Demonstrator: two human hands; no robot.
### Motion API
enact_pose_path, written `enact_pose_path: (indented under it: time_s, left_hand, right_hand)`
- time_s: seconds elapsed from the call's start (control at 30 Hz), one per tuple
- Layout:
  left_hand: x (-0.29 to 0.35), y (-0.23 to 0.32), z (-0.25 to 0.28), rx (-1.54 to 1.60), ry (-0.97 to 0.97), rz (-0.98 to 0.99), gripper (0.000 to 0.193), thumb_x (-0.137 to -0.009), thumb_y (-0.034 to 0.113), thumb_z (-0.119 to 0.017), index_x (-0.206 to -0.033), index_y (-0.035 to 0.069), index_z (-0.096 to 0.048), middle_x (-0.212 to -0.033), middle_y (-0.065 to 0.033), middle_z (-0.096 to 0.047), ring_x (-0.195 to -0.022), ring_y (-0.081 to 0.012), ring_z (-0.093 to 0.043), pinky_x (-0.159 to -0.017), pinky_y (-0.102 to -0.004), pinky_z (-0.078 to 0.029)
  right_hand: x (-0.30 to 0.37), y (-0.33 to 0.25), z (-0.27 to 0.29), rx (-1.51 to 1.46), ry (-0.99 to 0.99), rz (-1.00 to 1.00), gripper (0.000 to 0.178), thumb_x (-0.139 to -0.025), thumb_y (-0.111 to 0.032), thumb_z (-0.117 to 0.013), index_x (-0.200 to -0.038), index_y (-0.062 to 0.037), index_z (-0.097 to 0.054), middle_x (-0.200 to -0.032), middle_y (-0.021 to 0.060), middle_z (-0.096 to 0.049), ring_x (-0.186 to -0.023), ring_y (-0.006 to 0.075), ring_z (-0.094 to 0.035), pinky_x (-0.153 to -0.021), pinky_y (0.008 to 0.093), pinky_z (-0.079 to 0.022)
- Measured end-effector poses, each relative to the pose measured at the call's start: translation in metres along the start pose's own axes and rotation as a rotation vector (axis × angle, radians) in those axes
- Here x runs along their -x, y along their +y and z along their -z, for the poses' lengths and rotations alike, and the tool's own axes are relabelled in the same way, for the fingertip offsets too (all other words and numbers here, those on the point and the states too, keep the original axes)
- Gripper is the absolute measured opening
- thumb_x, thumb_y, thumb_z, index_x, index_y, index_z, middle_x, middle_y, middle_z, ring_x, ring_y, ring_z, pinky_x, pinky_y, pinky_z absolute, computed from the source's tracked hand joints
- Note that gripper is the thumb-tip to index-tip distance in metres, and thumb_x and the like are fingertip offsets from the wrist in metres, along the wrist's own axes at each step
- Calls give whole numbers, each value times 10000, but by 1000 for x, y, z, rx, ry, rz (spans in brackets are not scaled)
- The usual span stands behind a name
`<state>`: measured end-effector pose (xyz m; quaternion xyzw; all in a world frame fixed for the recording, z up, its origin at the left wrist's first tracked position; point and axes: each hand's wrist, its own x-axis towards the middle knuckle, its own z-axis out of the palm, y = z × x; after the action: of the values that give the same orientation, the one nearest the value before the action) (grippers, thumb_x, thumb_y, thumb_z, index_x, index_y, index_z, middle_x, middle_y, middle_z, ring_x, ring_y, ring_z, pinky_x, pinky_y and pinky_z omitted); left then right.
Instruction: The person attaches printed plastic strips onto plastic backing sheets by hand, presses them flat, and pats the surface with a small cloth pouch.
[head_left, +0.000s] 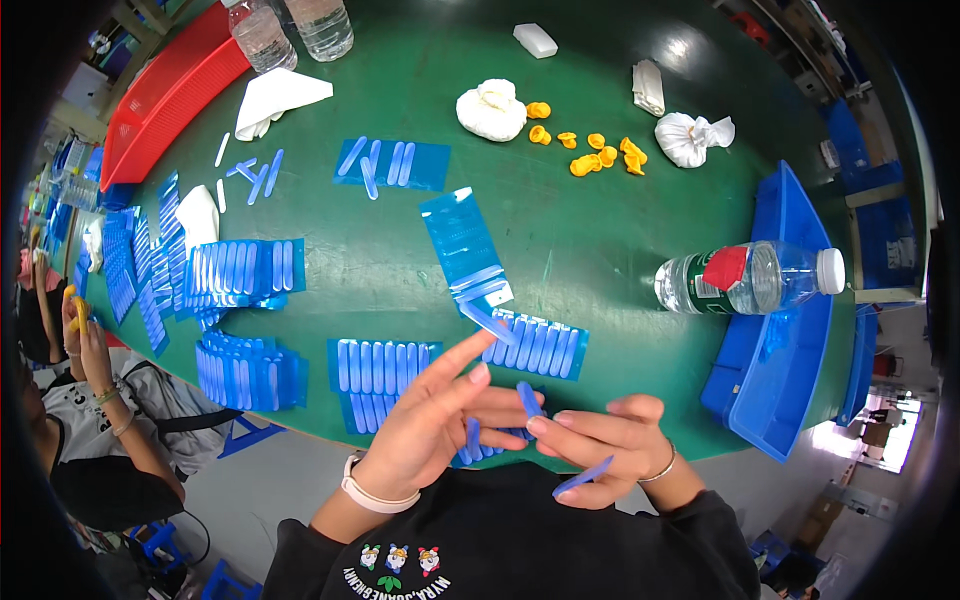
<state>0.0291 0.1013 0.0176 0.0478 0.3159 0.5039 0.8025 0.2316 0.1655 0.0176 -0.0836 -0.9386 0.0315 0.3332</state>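
My left hand (430, 415) has its fingers stretched out and spread, with a small slim blue strip (473, 437) held against its lower fingers. Another blue strip (488, 323) meets its index fingertip, over a blue film sheet (462, 240). Thumb and finger of my right hand (615, 445) pinch a blue strip (529, 399); a further strip (584, 476) sticks out between its lower fingers. Just beyond my hands lies a blue sheet with a row of strips (545, 345). Another such sheet (385, 370) lies left of my left hand.
More strip sheets (240, 275) pile up at left, near a red tray (165, 100). Loose strips lie on a far sheet (415, 165). Yellow finger cots (597, 155) and white bundles (492, 110) are at the back. A bottle (740, 280) rests by a blue bin (775, 370). A co-worker's hands (90, 350) show at left.
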Motion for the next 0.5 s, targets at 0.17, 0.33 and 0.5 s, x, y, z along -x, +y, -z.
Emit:
enact_pose_path:
  time_s: [0.17,0.33,0.5]
  left_hand:
    - [-1,0,3,-203,105,-197,601,-831,4,-566,-1342,30,-250,-924,-159,-638,-877,-241,-633,-674,-291,-541]
    - [12,23,11,-389,390,-727,610,-799,-60,-572,-1319,-10,-256,-862,-128,-647,-856,-253,-637,-701,-314,-540]
    - [20,36,19,-230,529,-747,644,-860,100,-504,-1390,63,-139,-1131,-203,-536,-1008,-321,-570,-806,-425,-500]
  right_hand:
    - [-7,4,-15,-170,82,36,573,-770,-145,-660,-1238,-268,-353,-1022,13,-642,-810,120,-597,-704,278,-353]
    - [-29,29,-23,-266,8,-109,369,-701,-97,-686,-1054,-127,-580,-966,61,-628,-798,182,-591,-667,316,-449]
    - [-95,93,-68,-334,-283,-373,840,-688,-100,-695,-1375,-69,-213,-1011,142,-557,-938,279,-541,-759,352,-438]
